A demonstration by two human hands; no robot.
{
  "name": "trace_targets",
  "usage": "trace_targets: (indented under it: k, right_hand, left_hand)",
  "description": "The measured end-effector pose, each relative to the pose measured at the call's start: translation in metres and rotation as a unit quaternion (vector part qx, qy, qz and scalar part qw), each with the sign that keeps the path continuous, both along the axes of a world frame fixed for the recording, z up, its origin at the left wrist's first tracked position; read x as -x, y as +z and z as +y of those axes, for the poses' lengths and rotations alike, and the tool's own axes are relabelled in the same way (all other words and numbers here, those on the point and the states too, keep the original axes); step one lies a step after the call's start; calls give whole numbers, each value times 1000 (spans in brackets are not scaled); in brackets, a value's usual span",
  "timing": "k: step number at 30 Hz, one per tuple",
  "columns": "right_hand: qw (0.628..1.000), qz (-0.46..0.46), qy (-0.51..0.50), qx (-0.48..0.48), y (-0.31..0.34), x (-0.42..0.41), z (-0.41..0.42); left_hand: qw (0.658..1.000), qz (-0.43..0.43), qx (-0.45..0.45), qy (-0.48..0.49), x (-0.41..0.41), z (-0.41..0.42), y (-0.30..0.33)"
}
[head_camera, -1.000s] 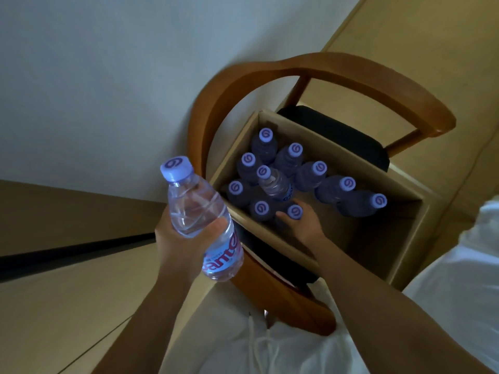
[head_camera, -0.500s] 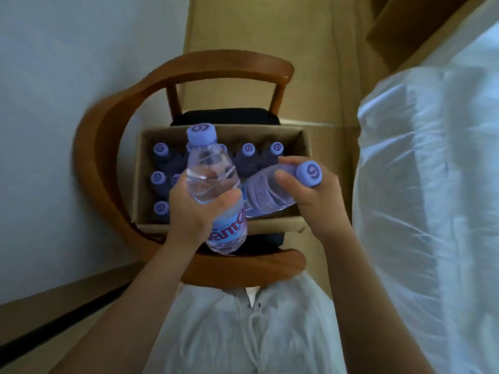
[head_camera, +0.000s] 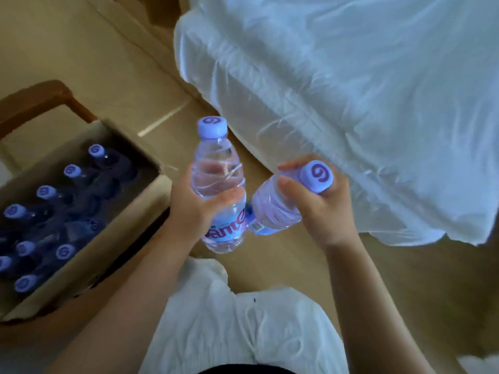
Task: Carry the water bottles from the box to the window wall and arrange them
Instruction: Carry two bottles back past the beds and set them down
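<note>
My left hand [head_camera: 194,209] grips a clear water bottle [head_camera: 218,171] with a purple cap, held upright in front of me. My right hand [head_camera: 321,211] grips a second water bottle [head_camera: 272,209] near its neck, tilted so its cap points up and to the right. The two bottles touch at their lower ends. The cardboard box [head_camera: 140,209] lies at the left, with several purple-capped bottles [head_camera: 46,193] standing inside it. The window wall is out of view.
The box rests on a wooden chair [head_camera: 40,98] at the far left. A bed with a white sheet [head_camera: 351,103] fills the upper right. Tan floor [head_camera: 121,63] runs between chair and bed. My white clothing shows at the bottom.
The view has swung right, away from the chair and box toward the bed. My right hand lifted a second bottle out of the box; both hands now carry bottles clear of it.
</note>
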State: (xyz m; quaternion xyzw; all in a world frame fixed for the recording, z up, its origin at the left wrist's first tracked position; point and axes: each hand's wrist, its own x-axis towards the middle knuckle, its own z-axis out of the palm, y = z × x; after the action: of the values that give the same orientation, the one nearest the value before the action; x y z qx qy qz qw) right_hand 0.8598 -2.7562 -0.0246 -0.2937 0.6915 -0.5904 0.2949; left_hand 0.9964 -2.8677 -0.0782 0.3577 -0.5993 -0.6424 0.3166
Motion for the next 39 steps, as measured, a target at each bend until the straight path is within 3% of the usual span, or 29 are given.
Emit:
trace_targets:
  k: [6, 11, 19, 24, 35, 39]
  right_hand:
    - [977, -5, -214, -26, 9, 63, 164]
    - [922, 10, -386, -21, 26, 84, 294]
    - [757, 66, -648, -46, 35, 82, 446]
    - [669, 69, -736, -72, 37, 105, 521]
    - [469, 53, -876, -97, 47, 162, 668]
    - [428, 46, -897, -100, 42, 165, 722]
  left_hand:
    - [977, 14, -29, -209, 105, 140, 8]
    - [913, 7, -36, -406, 181, 250, 24]
    - [755, 3, -9, -655, 267, 403, 28]
    - [667, 23, 22, -744, 326, 495, 32]
    - [474, 26, 2, -880, 450, 710, 50]
    - [435, -3, -10, -900, 458, 775, 41]
